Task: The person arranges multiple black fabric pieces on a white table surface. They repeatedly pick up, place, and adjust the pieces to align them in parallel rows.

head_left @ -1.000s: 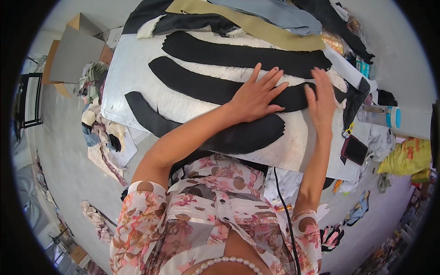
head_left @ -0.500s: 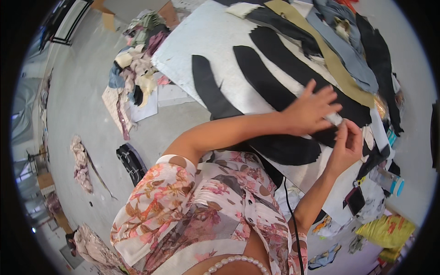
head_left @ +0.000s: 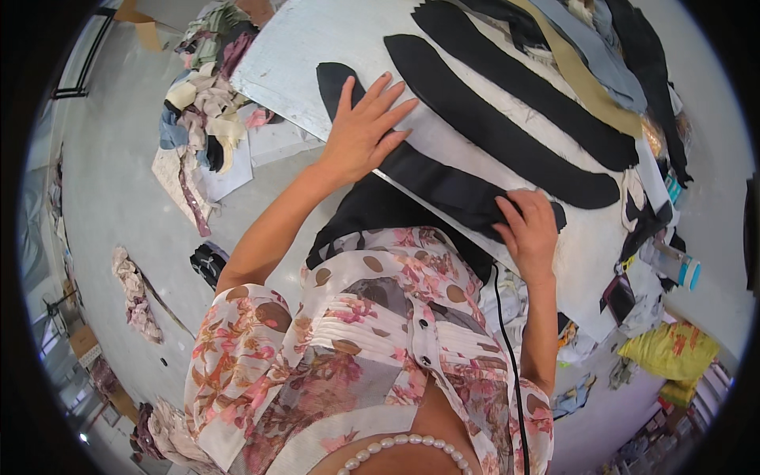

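A long curved black fabric strip (head_left: 431, 176) lies along the near edge of the white-topped table (head_left: 590, 237). My left hand (head_left: 362, 131) is spread flat over its left part, fingers apart. On the strip's right end rests my right hand (head_left: 530, 229), fingers bent and slightly apart, nothing visible in them. Beyond it lie a second curved black strip (head_left: 491, 119) and a third black strip (head_left: 522, 83) with a jagged left end, roughly parallel.
Tan fabric (head_left: 582, 63), blue-grey fabric (head_left: 598, 55) and dark cloth (head_left: 645, 71) are at the far right. A phone (head_left: 619, 299) and a clear container with a blue lid (head_left: 682, 267) sit to the right. Scrap fabric (head_left: 210, 111) is heaped at left; a black cable (head_left: 505, 340) runs past me.
My left hand moved left and spread on the nearest strip. My right hand moved left onto its right end; the small white piece between my hands is gone from view. The strips lie more evenly apart.
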